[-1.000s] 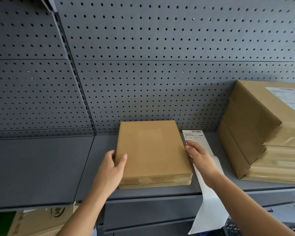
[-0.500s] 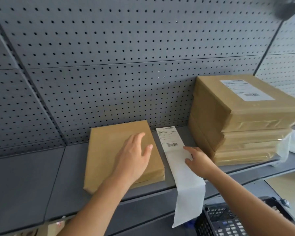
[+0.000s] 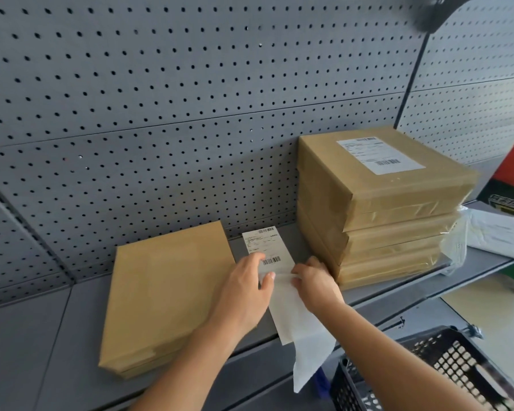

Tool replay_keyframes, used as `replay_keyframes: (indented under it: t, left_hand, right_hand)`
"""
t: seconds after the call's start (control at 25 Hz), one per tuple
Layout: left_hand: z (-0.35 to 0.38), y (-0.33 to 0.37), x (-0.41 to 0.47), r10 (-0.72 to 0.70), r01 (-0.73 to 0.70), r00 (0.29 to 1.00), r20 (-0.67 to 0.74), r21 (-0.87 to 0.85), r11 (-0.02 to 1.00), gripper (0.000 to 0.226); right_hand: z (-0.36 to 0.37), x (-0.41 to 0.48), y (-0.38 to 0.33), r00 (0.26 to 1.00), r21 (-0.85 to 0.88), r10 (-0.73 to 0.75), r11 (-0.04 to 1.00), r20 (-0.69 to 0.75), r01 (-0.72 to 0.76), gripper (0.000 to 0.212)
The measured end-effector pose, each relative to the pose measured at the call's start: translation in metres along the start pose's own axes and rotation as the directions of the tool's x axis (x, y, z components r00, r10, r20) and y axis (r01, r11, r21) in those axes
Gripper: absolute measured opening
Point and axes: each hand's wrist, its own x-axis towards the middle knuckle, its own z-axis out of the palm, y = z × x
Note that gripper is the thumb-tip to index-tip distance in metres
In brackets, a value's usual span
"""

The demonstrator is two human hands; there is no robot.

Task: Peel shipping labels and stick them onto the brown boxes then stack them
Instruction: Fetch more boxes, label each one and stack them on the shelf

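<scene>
Two hands work the white paper label strip [image 3: 291, 315] at 3 o'clock of the flat brown cardboard box [image 3: 166, 292]: our left hand [image 3: 244, 289], fingers extended, pins it to the grey shelf [image 3: 42, 336]; our right hand [image 3: 316, 284] pinches its edge, likely to start peeling.

The box [image 3: 166, 292] is showing matt brown paper wrapping, smooth, with slight creasing at its edges. The stack [image 3: 333, 203] is wearing the same brown paper, with glossy clear tape [image 3: 413, 207] catching light along its sides. The label [image 3: 264, 244] and the stack label [image 3: 380, 157] are looking like matt white printed paper. The liner [image 3: 300, 324] is looking thin, smoother and faintly shiny. The shelf [image 3: 36, 345] and pegboard [image 3: 161, 114] are presenting grey painted metal, matt and even. The basket [image 3: 445, 360] is showing black hard plastic. Clear film [image 3: 454, 247] beside the stack is glinting, crinkled.
</scene>
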Motion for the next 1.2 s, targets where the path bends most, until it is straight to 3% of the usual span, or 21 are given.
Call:
replay_keyframes:
  t: [0.16, 0.32, 0.52, 0.68, 1.0, 1.2]
  left_hand:
    - [0.005, 0.002, 0.004, -0.037, 0.036, 0.999, -0.011, -0.074, 0.997, 0.039]
    - [0.01, 0.008, 0.012, -0.145, 0.13, 0.988, -0.054, -0.223, 0.966, 0.029]
    - [0.006, 0.02, 0.022, -0.262, 0.214, 0.965, -0.004, -0.566, 0.796, 0.029]
    - [0.001, 0.028, 0.024, -0.269, 0.226, 0.962, 0.052, -0.704, 0.673, 0.029]
    - [0.002, 0.023, 0.023, -0.269, 0.231, 0.961, 0.058, -0.7, 0.675, 0.003]
    - [0.004, 0.022, 0.024, -0.294, 0.266, 0.952, 0.089, -0.716, 0.646, 0.013]
  right_hand:
    - [-0.024, -0.017, -0.006, 0.962, 0.124, -0.081, 0.986, -0.262, 0.116, 0.017]
    - [-0.065, -0.037, -0.016, 0.918, 0.223, -0.099, 0.955, -0.383, 0.196, 0.016]
    - [-0.091, -0.06, -0.018, 0.883, 0.242, -0.093, 0.944, -0.459, 0.226, 0.014]
    - [-0.097, -0.079, -0.015, 0.862, 0.206, -0.136, 0.942, -0.488, 0.266, 0.012]
    - [-0.087, -0.097, -0.008, 0.871, 0.187, -0.205, 0.931, -0.446, 0.314, 0.019]
    - [-0.079, -0.106, -0.004, 0.905, 0.208, -0.203, 0.933, -0.373, 0.295, 0.026]
